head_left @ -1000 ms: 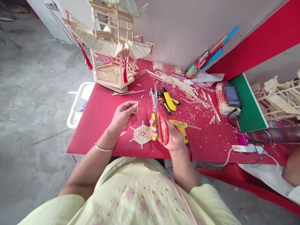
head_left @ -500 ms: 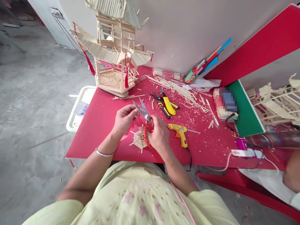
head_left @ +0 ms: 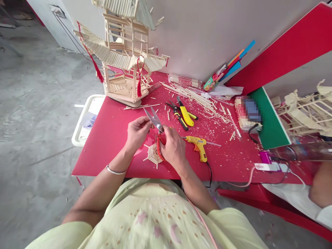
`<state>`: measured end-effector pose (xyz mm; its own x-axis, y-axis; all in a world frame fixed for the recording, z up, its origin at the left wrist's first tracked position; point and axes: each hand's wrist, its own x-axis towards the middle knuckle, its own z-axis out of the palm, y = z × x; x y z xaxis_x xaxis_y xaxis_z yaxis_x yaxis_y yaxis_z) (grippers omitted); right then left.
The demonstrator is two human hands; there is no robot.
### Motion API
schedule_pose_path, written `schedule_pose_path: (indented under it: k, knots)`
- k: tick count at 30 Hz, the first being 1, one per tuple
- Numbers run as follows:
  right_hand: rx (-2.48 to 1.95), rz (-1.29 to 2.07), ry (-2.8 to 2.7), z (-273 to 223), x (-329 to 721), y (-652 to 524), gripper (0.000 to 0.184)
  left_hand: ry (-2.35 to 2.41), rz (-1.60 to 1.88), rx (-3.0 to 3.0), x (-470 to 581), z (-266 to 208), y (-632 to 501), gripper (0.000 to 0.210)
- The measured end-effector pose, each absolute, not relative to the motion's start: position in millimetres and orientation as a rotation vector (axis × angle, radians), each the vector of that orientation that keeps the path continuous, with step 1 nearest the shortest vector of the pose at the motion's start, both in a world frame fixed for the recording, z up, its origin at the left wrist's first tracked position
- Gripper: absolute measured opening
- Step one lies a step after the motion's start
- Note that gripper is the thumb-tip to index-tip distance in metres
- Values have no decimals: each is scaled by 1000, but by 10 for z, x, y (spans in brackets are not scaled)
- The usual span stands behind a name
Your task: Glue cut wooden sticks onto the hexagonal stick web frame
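Note:
My right hand (head_left: 173, 145) is closed around the red handles of a pair of scissors (head_left: 156, 121), whose parted blades point up and to the left. Close to the blades, my left hand (head_left: 138, 133) pinches thumb against fingertips. Whatever lies in that pinch is too small and hidden to name. Below both hands, a web-shaped piece made of thin wooden sticks (head_left: 153, 155) lies flat on the red table (head_left: 103, 152), partly covered by the scissors' handle and my right hand.
A stick-built pagoda model (head_left: 121, 60) with red tassels stands at back left. Pliers (head_left: 178, 117), a yellow utility knife (head_left: 186, 116), a glue gun (head_left: 198, 145) and loose sticks (head_left: 194, 97) lie rightward. A power strip (head_left: 269, 167) and another person's arm (head_left: 321, 186) are far right.
The scissors and my right hand have moved slightly left, bringing the blades closer over my left fingertips. My left hand stays almost in place, and the camera view has shifted a little.

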<state>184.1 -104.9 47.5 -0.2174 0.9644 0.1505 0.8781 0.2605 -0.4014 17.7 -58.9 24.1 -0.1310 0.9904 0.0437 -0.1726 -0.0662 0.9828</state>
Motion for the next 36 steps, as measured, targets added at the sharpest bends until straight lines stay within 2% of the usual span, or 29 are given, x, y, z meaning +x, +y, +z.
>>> schedule_pose_path:
  k: [9, 17, 27, 36]
  knots:
    - [-1686, 361, -2155, 454, 1839, -1062, 48, 1207, 1428, 1118, 216, 280, -606, 13]
    - [-1725, 372, -2098, 386, 1834, -1037, 41, 1203, 1384, 1168, 252, 291, -648, 21]
    - [-1719, 467, -2144, 473, 1832, -1057, 40, 1047, 1318, 931, 179, 264, -603, 24]
    - [-1743, 429, -2159, 513, 1829, -1114, 41, 1064, 1298, 1044, 148, 214, -601, 25]
